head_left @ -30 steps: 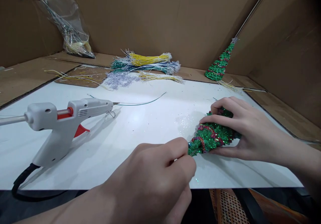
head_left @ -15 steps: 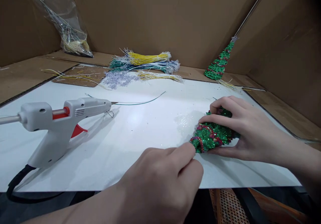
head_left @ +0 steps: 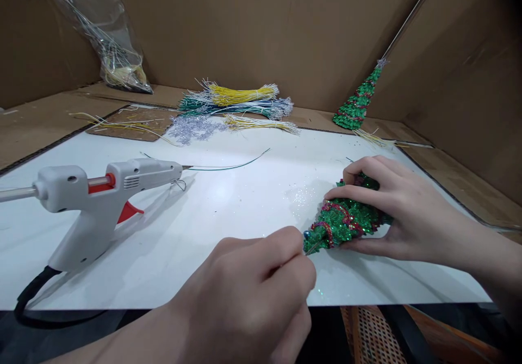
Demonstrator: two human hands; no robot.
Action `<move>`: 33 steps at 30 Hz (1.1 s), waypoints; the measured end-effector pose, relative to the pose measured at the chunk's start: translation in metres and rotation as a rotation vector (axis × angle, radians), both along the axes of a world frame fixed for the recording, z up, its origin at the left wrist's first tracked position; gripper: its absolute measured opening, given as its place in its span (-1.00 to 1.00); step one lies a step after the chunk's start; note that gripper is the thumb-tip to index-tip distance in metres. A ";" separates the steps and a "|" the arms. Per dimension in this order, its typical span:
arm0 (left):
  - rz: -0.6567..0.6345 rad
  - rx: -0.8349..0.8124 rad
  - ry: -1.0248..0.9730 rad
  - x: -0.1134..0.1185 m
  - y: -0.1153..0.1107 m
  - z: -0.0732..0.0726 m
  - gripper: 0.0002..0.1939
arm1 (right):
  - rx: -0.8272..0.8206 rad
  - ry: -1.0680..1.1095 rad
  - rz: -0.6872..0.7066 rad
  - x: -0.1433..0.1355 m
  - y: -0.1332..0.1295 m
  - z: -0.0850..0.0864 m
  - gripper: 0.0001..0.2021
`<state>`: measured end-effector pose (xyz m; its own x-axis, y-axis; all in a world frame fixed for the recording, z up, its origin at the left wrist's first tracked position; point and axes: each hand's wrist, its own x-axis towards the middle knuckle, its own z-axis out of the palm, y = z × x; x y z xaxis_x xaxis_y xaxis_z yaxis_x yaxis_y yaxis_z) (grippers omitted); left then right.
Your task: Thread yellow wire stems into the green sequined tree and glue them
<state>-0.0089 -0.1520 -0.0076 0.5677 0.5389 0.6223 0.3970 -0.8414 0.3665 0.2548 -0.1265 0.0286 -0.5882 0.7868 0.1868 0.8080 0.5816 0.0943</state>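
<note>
A small glittery green Christmas tree ornament (head_left: 340, 220) with red and purple garland lies on its side on the white board. My right hand (head_left: 391, 212) is closed around its wide end, thumb below and fingers over the top. My left hand (head_left: 261, 288) is pinched just off the tree's pointed tip. A thin wire (head_left: 313, 246) shows between these fingers and the tip; the rest of it is hidden in the hand.
A white hot glue gun (head_left: 98, 206) stands at left, its nozzle near a loose green wire (head_left: 232, 167). Behind lie bundles of yellow and green wires (head_left: 240, 100) and a pile of clear pieces (head_left: 196, 129). A second tree (head_left: 356, 103) leans at back right.
My left hand has drawn back slightly left and down from the tree's tip, so the tip and a thin strand now show. My right hand keeps its hold on the tree.
</note>
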 end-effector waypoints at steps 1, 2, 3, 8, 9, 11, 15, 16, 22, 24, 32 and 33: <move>0.013 0.030 0.014 0.001 -0.001 0.000 -0.85 | 0.002 0.004 0.003 0.000 0.000 0.000 -0.57; 0.026 0.059 0.026 0.002 -0.001 -0.001 -0.85 | 0.004 0.007 0.004 0.000 0.000 0.000 -0.58; 0.035 0.083 0.034 0.003 -0.001 -0.002 -0.86 | 0.007 0.008 0.003 0.000 0.000 0.000 -0.58; 0.019 0.176 0.011 0.008 -0.003 -0.009 -0.82 | 0.002 -0.002 -0.007 0.001 0.000 0.000 -0.57; 0.004 0.201 0.010 0.009 -0.004 -0.010 -0.80 | 0.003 -0.003 -0.003 0.001 0.001 0.000 -0.57; -0.009 0.227 0.010 0.009 -0.004 -0.012 -0.78 | 0.010 -0.005 0.006 0.001 0.001 0.000 -0.57; -0.003 0.163 0.046 0.010 -0.004 -0.011 -0.79 | 0.022 -0.009 0.009 0.001 0.002 0.000 -0.59; -0.013 0.144 0.069 0.010 -0.003 -0.010 -0.79 | 0.024 -0.008 0.008 0.001 0.002 0.000 -0.59; -0.163 0.026 0.138 0.019 0.011 -0.005 -0.81 | 0.034 0.000 0.004 0.001 0.000 -0.001 -0.62; -0.178 -0.096 0.054 0.020 0.017 -0.002 -0.83 | 0.041 0.004 0.004 0.001 -0.001 -0.001 -0.62; -0.121 -0.357 -0.164 0.004 0.023 0.011 -0.84 | 0.036 0.003 0.003 -0.001 0.000 -0.001 -0.60; -0.118 -0.357 -0.175 0.002 0.022 0.011 -0.83 | 0.039 0.002 0.006 -0.001 0.000 -0.001 -0.60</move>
